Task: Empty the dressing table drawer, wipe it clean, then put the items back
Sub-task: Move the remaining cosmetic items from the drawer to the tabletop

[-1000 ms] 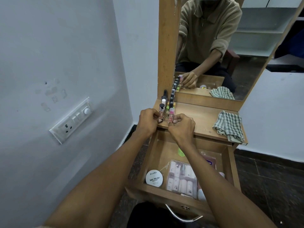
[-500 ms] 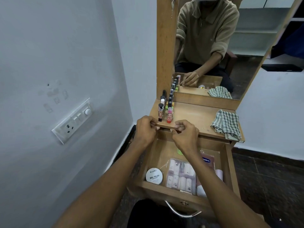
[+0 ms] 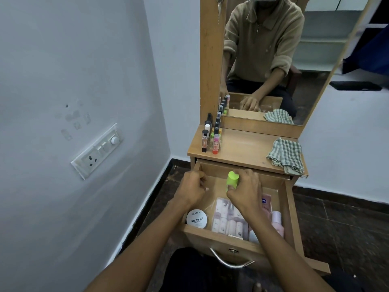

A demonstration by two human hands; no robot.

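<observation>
The wooden drawer (image 3: 291, 209) of the dressing table stands pulled out below me. My right hand (image 3: 245, 190) is inside it, closed around a lime green bottle (image 3: 232, 179) held upright near the drawer's back. My left hand (image 3: 192, 187) hovers over the drawer's left side with fingers curled and nothing visible in it. In the drawer lie a round white nail polish remover tub (image 3: 196, 218), a clear pouch of small bottles (image 3: 228, 221), a pink packet (image 3: 266, 204) and a pink bottle (image 3: 276, 223). Several small cosmetic bottles (image 3: 212, 135) stand in rows on the tabletop's left side.
A checked cloth (image 3: 286, 155) lies crumpled on the right of the tabletop (image 3: 242, 149). A mirror (image 3: 273, 60) rises behind it. The white wall with a switch panel (image 3: 96, 151) is close on the left. The drawer front has a metal handle (image 3: 230, 262). Dark floor tiles surround the table.
Both hands came down from the tabletop's front edge, where they left two small bottles, into the drawer. My right hand has taken hold of the green bottle.
</observation>
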